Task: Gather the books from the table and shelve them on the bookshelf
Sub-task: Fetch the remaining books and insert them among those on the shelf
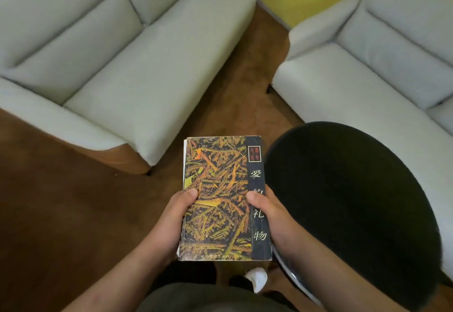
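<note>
Holding a dark paperback book with yellow leaves on its cover [224, 199] at the bottom middle, the left hand [171, 218] and right hand [272, 216] pinch its sides. A round black table [355, 203] sits just right of it.

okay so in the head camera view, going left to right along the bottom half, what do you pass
left hand → book → right hand → black round table

Brown floor [61, 201] — two pale sofas [127, 66] [367, 73] on it; black round table [348, 208] bare
</note>
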A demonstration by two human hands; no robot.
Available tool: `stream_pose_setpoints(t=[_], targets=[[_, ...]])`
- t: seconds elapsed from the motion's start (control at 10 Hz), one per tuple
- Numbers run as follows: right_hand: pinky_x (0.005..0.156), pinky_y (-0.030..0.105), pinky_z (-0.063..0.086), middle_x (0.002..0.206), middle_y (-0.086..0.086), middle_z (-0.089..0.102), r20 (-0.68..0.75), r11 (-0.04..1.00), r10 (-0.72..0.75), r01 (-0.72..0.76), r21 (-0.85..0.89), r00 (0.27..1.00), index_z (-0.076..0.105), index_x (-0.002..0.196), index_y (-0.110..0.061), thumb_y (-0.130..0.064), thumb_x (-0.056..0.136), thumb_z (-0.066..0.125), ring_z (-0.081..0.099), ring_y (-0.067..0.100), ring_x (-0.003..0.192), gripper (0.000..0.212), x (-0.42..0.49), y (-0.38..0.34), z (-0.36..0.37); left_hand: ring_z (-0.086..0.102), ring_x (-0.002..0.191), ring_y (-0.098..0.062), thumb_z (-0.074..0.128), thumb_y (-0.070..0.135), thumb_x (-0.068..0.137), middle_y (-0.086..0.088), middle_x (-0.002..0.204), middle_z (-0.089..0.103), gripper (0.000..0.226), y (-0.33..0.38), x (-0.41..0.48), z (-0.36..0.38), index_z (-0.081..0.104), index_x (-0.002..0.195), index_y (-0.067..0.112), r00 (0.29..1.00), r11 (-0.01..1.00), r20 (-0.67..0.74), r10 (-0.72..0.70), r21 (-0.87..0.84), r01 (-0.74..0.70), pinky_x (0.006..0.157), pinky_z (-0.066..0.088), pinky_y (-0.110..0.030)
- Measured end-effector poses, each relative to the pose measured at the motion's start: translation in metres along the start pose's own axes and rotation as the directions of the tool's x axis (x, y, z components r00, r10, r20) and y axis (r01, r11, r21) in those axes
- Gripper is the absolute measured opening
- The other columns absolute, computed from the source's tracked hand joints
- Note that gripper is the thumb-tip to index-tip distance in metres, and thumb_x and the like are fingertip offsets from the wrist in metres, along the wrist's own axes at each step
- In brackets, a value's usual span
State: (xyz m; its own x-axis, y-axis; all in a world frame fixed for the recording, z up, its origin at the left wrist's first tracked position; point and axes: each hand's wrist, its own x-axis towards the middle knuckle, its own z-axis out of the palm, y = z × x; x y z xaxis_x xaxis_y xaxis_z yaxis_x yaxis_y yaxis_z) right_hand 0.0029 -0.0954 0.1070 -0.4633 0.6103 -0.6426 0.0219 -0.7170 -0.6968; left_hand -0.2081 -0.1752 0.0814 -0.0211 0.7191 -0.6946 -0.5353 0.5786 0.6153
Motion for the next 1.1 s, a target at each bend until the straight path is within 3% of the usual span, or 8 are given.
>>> stream_pose_setpoints(t=[0.1,0.3,0.5,0.6,0.7,0.8,0.9,1.1], targets=[[0.072,0.038,0.063,0.112,0.009,0.075,0.113,0.988,0.034,-0.016,-0.154,0.993,0.051,0.133,-0.024,-0.034,0.074,0.067,0.076,0.026,0.093,0.062,0.049,-0.012,0.085,0.077,0.081,-0.018,0.076,0.064,0.057,-0.027,0.087,0.076,0.077,0.046,-0.025,-0.065,0.064,0.102,0.003,0.989,0.995,-0.111,0.095,0.024,-0.093,0.075,0.060,-0.029],[0.072,0.037,0.060,0.112,0.013,0.074,0.302,0.931,0.164,-0.046,-0.363,0.939,0.052,0.134,-0.017,-0.034,0.072,0.069,0.076,0.026,0.089,0.066,0.112,-0.016,0.212,0.071,0.104,-0.039,0.061,0.050,0.083,-0.023,0.115,0.073,0.060,0.069,-0.080,-0.156,0.059,0.126,0.008,0.913,0.941,-0.383,0.140,-0.234,-0.243,0.087,0.058,-0.046],[0.086,0.046,0.059,0.111,0.009,0.077,0.429,0.842,0.319,-0.044,-0.538,0.845,0.056,0.130,-0.019,-0.040,0.076,0.068,0.075,0.030,0.098,0.059,0.159,-0.003,0.319,0.078,0.075,-0.020,0.060,0.060,0.078,-0.015,0.085,0.079,0.063,0.085,-0.122,-0.224,0.064,0.118,0.012,0.850,0.878,-0.493,0.184,-0.307,-0.368,0.063,0.062,-0.028],[0.093,0.052,0.057,0.114,0.012,0.075,0.437,0.813,0.367,-0.055,-0.579,0.821,0.056,0.130,-0.019,-0.039,0.080,0.070,0.074,0.034,0.101,0.055,0.178,-0.002,0.353,0.072,0.057,-0.001,0.074,0.086,0.019,-0.010,0.057,0.073,0.144,0.083,-0.125,-0.254,0.055,0.136,0.006,0.791,0.876,-0.573,0.212,-0.247,-0.414,0.055,0.057,-0.016],[0.093,0.055,0.057,0.114,0.014,0.074,0.448,0.768,0.437,-0.065,-0.637,0.780,0.056,0.126,-0.022,-0.033,0.090,0.069,0.073,0.036,0.100,0.040,0.217,-0.007,0.403,0.069,0.054,0.005,0.072,0.085,-0.005,-0.006,0.050,0.070,0.150,0.100,-0.116,-0.302,0.062,0.124,0.009,0.701,0.831,-0.684,0.203,-0.258,-0.493,0.084,0.058,-0.028],[0.097,0.059,0.053,0.115,0.012,0.074,0.461,0.717,0.491,-0.042,-0.696,0.739,0.057,0.125,-0.025,-0.040,0.085,0.068,0.073,0.036,0.103,0.044,0.261,-0.018,0.453,0.077,0.068,-0.013,0.059,0.055,0.083,-0.010,0.075,0.079,0.044,0.157,-0.097,-0.319,0.064,0.102,0.016,0.691,0.781,-0.719,0.075,-0.388,-0.489,0.069,0.061,-0.035],[0.095,0.055,0.056,0.115,0.012,0.074,0.477,0.692,0.511,-0.014,-0.722,0.715,0.056,0.127,-0.023,-0.043,0.084,0.067,0.073,0.035,0.103,0.049,0.284,-0.026,0.484,0.078,0.076,-0.023,0.043,0.041,0.098,-0.010,0.091,0.080,0.035,0.173,-0.090,-0.335,0.065,0.109,0.016,0.684,0.737,-0.727,0.060,-0.429,-0.522,0.057,0.061,-0.030],[0.096,0.051,0.056,0.119,0.012,0.073,0.510,0.661,0.536,0.041,-0.749,0.673,0.054,0.130,-0.021,-0.051,0.068,0.071,0.071,0.033,0.107,0.071,0.340,-0.036,0.573,0.078,0.081,-0.026,0.043,0.043,0.098,-0.012,0.097,0.080,0.036,0.225,-0.081,-0.413,0.066,0.108,0.017,0.636,0.730,-0.771,0.028,-0.419,-0.540,0.076,0.055,-0.040]])
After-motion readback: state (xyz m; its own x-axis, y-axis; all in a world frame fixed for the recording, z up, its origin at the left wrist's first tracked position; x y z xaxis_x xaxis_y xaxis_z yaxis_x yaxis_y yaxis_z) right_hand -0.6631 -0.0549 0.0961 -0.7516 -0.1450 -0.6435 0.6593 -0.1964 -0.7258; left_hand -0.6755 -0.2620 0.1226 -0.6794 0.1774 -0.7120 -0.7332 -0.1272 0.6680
